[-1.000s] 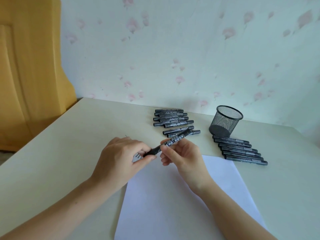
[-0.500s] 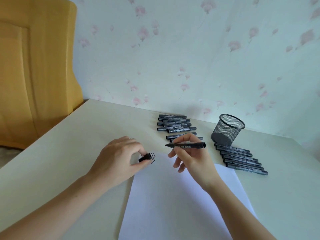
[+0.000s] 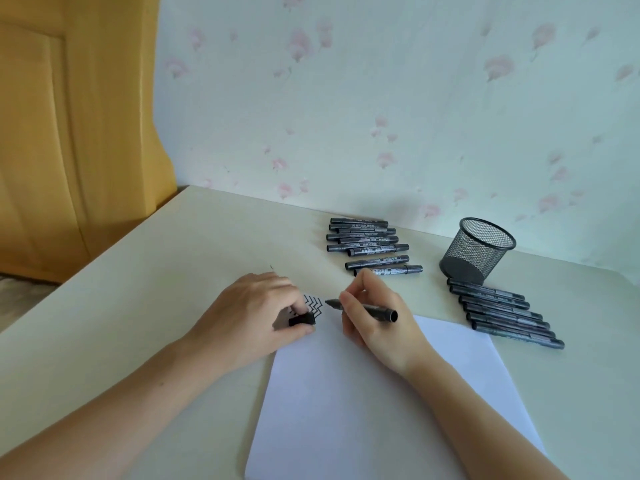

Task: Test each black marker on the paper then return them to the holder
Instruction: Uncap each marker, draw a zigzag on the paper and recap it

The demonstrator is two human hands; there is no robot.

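Right hand (image 3: 377, 317) holds marker (image 3: 367, 309) tip at paper's (image 3: 374, 403) far edge.

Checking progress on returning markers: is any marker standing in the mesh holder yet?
No, the mesh holder looks empty, while the markers lie in two rows on the table beside it.

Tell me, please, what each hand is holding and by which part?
The right hand grips an uncapped marker around its barrel near the tip; the left hand pinches its cap by the sides.
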